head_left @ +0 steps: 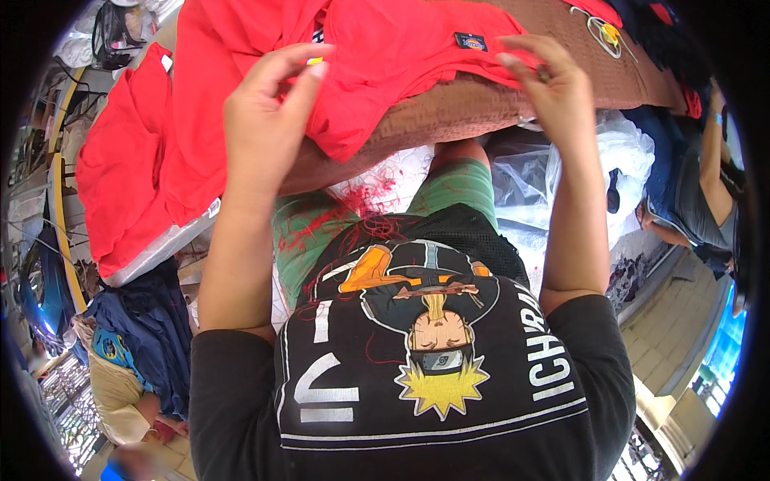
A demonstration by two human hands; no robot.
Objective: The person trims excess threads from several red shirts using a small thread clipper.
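A red garment (401,56) lies spread over a brown patterned padded surface (433,116) in front of me. A small dark label (471,42) shows on its right part. My left hand (269,116) is raised over the garment's left part, with thumb and forefinger closed round a small yellow thing (315,61) whose kind I cannot make out. Over the garment's right end is my right hand (557,88), its thumb and forefinger curved and a little apart, red cloth showing in the gap. I see nothing held in it.
More red cloth (120,168) hangs down at the left. Red thread scraps (373,196) lie on my lap. Clear plastic bags (613,176) sit at the right, and a yellow-and-white bundle of cord (608,36) lies at the far right. Another person (706,176) is at the right edge.
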